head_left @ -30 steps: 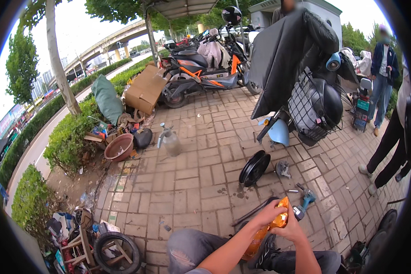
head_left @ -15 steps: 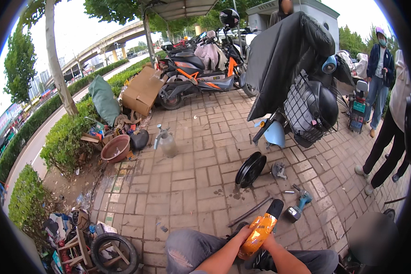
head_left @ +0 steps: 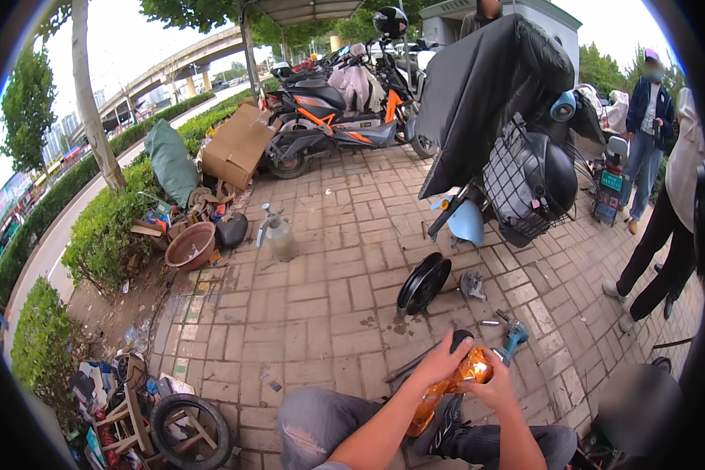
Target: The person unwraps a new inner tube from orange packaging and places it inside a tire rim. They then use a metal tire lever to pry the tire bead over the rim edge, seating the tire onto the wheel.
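Low in front of me, between my legs, is a tyre in shiny orange wrapping [head_left: 424, 413], seen nearly edge-on. Its bare black end [head_left: 460, 340] pokes out at the top. My left hand [head_left: 445, 365] is closed round that black end. Crumpled wrapping is gripped in my right hand [head_left: 489, 387], just to the right. A blue cordless impact wrench [head_left: 514, 338] lies on the paving beyond my right hand, beside a small metal cylinder [head_left: 489, 323]. Partly behind my left forearm lies a dark bar [head_left: 406, 368].
A black wheel rim [head_left: 424, 283] and a metal hub part [head_left: 471, 285] are ahead. Past them stands a scooter with a wire basket [head_left: 529, 176]. A spray bottle [head_left: 278, 239] and a basin [head_left: 189, 247] are left. A loose tyre [head_left: 158, 431] leans near wooden stools. People stand at right.
My left hand has moved up onto the black end of the tyre. My right hand has risen along its right side, and the wrapping there is now crumpled. The view has shifted slightly.
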Demonstrator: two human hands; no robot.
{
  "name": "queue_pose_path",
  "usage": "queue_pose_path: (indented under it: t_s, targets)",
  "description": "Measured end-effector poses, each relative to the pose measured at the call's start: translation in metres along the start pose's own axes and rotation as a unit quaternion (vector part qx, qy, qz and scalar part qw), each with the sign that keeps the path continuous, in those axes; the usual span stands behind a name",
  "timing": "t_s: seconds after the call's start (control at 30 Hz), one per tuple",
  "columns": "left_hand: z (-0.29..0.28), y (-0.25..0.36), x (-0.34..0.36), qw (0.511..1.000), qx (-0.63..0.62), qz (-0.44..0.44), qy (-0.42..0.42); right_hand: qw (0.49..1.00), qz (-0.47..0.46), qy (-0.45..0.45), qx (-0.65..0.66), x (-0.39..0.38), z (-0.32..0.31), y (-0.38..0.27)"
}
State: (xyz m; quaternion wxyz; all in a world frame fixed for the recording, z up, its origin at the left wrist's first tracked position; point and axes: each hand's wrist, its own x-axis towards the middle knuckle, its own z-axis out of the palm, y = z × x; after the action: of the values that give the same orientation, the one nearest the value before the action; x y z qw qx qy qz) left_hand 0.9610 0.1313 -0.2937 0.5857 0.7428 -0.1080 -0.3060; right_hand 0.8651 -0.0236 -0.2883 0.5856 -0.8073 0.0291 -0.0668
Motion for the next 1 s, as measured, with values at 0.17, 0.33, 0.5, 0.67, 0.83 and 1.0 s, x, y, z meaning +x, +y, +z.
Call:
queue_pose_path:
  t_s: [0.17, 0.33, 0.5, 0.67, 0.83, 1.0]
  targets:
    - [0.010, -0.117, 0.006, 0.967, -0.191, -0.121, -0.118, 0.998, -0.026, 0.032, 0.039, 0.007, 0.022, -0.002]
    - [0.011, -0.101, 0.018, 0.940, -0.313, -0.126, -0.046, 0.982, -0.010, 0.151, 0.116, -0.007, -0.014, 0.090]
    - [0.021, -0.179, 0.032, 0.967, -0.136, -0.173, 0.132, 0.997, 0.034, 0.067, -0.026, -0.029, 0.073, 0.144]
    - [0.047, -0.184, 0.044, 0.875, -0.422, -0.194, 0.139, 0.891, -0.163, -0.138, -0.401, -0.010, 0.071, 0.229]
    - [-0.005, -0.137, 0.033, 0.896, -0.050, -0.055, 0.437, 0.960, 0.030, -0.089, -0.265, 0.020, 0.022, 0.143]
    - [0.002, -0.006, 0.010, 0.893, -0.199, 0.236, 0.327, 0.992, 0.055, -0.064, -0.089, 0.044, 0.012, -0.023]
